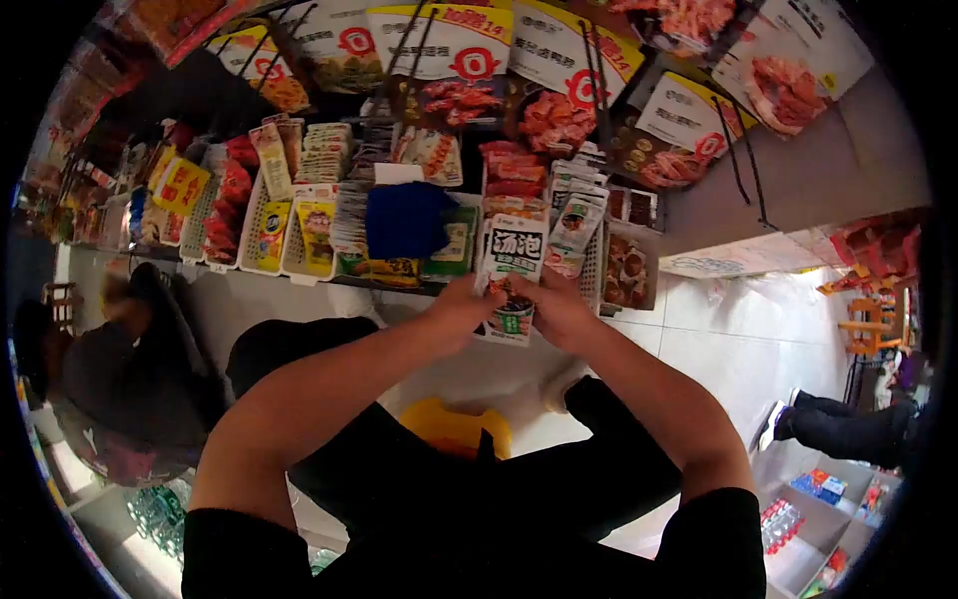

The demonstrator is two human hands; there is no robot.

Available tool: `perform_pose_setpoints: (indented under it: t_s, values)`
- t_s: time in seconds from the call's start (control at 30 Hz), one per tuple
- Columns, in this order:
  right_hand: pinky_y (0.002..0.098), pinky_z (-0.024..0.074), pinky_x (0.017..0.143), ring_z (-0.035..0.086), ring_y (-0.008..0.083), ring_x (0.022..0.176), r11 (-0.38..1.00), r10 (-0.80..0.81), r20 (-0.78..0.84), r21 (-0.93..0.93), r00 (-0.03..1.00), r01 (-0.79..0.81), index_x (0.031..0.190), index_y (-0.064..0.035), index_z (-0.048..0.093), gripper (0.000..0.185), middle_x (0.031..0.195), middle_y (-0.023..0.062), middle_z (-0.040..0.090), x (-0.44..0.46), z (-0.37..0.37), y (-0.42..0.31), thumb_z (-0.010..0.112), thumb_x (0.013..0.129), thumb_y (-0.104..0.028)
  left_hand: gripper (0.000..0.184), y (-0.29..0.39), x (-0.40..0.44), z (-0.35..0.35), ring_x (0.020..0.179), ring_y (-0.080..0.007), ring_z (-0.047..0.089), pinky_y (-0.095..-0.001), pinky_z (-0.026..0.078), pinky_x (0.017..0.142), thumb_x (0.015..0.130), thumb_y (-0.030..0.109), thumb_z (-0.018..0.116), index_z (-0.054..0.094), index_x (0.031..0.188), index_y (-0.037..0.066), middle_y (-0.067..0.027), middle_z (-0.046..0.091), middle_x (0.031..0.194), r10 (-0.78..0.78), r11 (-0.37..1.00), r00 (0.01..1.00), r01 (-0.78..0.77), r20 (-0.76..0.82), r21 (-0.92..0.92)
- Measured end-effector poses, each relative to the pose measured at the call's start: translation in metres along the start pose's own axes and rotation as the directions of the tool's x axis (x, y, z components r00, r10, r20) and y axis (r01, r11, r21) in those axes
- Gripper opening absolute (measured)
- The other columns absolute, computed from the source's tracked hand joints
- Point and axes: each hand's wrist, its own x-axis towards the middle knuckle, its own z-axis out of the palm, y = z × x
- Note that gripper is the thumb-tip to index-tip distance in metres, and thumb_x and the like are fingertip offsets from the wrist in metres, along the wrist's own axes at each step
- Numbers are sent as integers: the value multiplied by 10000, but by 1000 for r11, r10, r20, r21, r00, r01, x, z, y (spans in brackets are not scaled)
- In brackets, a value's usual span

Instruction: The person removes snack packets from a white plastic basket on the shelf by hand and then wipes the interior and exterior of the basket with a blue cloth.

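A white food packet (514,250) with large dark characters and a bowl picture is held upright between both hands, in front of the shelf. My left hand (469,302) is closed on its left edge. On the right edge, my right hand (556,307) is closed as well, its thumb near the packet's middle. Just behind the packet are red packets (514,175) and white-and-green packets (576,222) in baskets. A dark blue cloth (407,220) lies over packets to the left of my hands.
White baskets (264,240) of snack packets line the shelf. Large packages (439,60) hang above on black hooks. A yellow stool (457,427) is beneath me. One person (125,369) is at the left; another person's legs (838,424) show at the right.
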Motion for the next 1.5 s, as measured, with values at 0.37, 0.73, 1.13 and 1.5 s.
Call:
perform_pose_setpoints:
  t_s: [0.37, 0.73, 1.13, 1.5]
  values:
    - [281, 374, 540, 471, 110, 685, 983, -68, -181, -180, 981, 35, 1068, -78, 477, 250, 960, 16, 560, -7, -45, -15, 581, 859, -169, 209, 4, 17, 27, 893, -157, 565, -299, 495, 704, 894, 127, 518, 521, 1081, 34, -55, 565, 973, -44, 935, 999, 47, -17, 351]
    - [332, 509, 743, 597, 188, 864, 936, -338, -438, -65, 833, 346, 1100, -22, 507, 260, 1004, 83, 602, -23, -164, -37, 562, 870, -130, 231, 22, 34, 82, 897, -170, 602, -289, 512, 737, 921, 198, 502, 492, 1086, 36, -65, 566, 1033, -169, 903, 970, 82, 173, 422]
    - [321, 528, 702, 619, 193, 813, 976, -215, -425, -74, 880, 203, 1071, 35, 513, 275, 958, 116, 617, -50, -250, -20, 572, 869, -143, 227, 20, 54, 92, 902, -163, 596, -294, 500, 760, 928, 210, 473, 525, 1078, 47, -66, 594, 1016, -245, 878, 943, 118, 225, 464]
    - [310, 529, 698, 629, 211, 804, 940, -269, -552, -327, 789, 92, 1072, 51, 509, 284, 974, 158, 619, -42, -240, -29, 577, 830, -82, 212, 21, 50, 88, 892, -153, 591, -285, 492, 763, 923, 243, 475, 534, 1008, 58, -50, 595, 999, -249, 860, 942, 108, 225, 498]
